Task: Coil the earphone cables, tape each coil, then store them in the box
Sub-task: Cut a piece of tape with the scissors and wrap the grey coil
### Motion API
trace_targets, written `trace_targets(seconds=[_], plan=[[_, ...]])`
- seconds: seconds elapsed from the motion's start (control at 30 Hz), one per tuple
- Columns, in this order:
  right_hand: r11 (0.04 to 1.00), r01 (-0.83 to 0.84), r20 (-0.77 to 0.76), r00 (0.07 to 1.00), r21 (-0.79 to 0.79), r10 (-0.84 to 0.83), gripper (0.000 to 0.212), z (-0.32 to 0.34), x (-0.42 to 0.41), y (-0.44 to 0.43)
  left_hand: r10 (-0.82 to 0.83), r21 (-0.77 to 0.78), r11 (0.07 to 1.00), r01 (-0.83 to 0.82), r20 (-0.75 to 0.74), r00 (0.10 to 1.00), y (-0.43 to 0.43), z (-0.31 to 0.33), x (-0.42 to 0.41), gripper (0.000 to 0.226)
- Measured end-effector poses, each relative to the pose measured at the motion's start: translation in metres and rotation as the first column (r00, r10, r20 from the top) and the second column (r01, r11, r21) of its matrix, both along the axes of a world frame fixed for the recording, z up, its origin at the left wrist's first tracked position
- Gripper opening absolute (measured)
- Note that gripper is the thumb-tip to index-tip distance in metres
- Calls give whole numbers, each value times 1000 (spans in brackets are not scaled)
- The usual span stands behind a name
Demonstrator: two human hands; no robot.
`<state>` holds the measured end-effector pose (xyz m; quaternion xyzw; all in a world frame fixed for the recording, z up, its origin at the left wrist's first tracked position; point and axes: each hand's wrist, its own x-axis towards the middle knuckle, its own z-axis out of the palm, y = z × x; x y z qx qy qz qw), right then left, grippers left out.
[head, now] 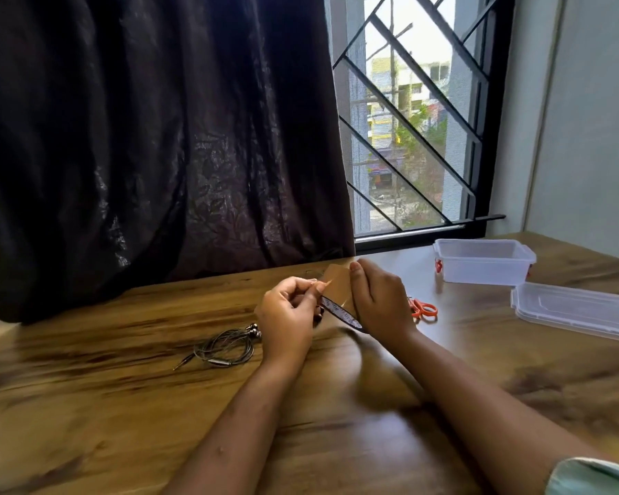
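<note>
Brown tape, a roll [340, 291] of it, is held up just above the wooden table [122, 405] between the person's two hands. The right hand [381, 298] is curled round the roll, thumb laid along its upper edge. The left hand [288, 312] has its fingers bent in, thumb and forefinger pinching the loose end of the tape. A dark coil of earphones [226, 346] lies on the table left of that hand, not touching it, with the buds nearest the hand. Orange-handled scissors [424, 310] lie just beyond the right hand. Further right, near the window, stands the clear plastic box [483, 262], open, with its lid [579, 309] flat on the table beside it.
</note>
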<state>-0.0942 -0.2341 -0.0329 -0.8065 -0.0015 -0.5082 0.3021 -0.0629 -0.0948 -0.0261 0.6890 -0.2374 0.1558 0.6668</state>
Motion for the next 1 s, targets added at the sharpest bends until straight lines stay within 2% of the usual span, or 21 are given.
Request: trace_targets(seconds=[0.13, 0.3, 0.5, 0.63, 0.77, 1.0], plan=[[999, -46, -18, 999, -6, 46, 28, 0, -2, 4, 35, 37, 999, -35, 3, 999, 0, -2, 3, 10], [997, -73, -34, 997, 7, 73, 28, 1, -2, 6, 37, 4, 999, -37, -42, 998, -2, -3, 7, 15], [986, -149, -37, 988, 69, 152, 31, 2, -2, 12, -42, -99, 995, 25, -172, 984, 1, 3, 10, 19], [978, -184, -46, 981, 102, 189, 38, 1, 0, 14, -46, -95, 995, 27, -208, 977, 6, 10, 11, 24], [971, -207, -52, 975, 118, 214, 36, -1, 0, 19, -64, -101, 994, 41, -234, 970, 11, 14, 12, 26], [894, -337, -42, 930, 297, 365, 33, -3, -2, 32, -97, -162, 985, 58, -244, 965, 20, 23, 12, 20]])
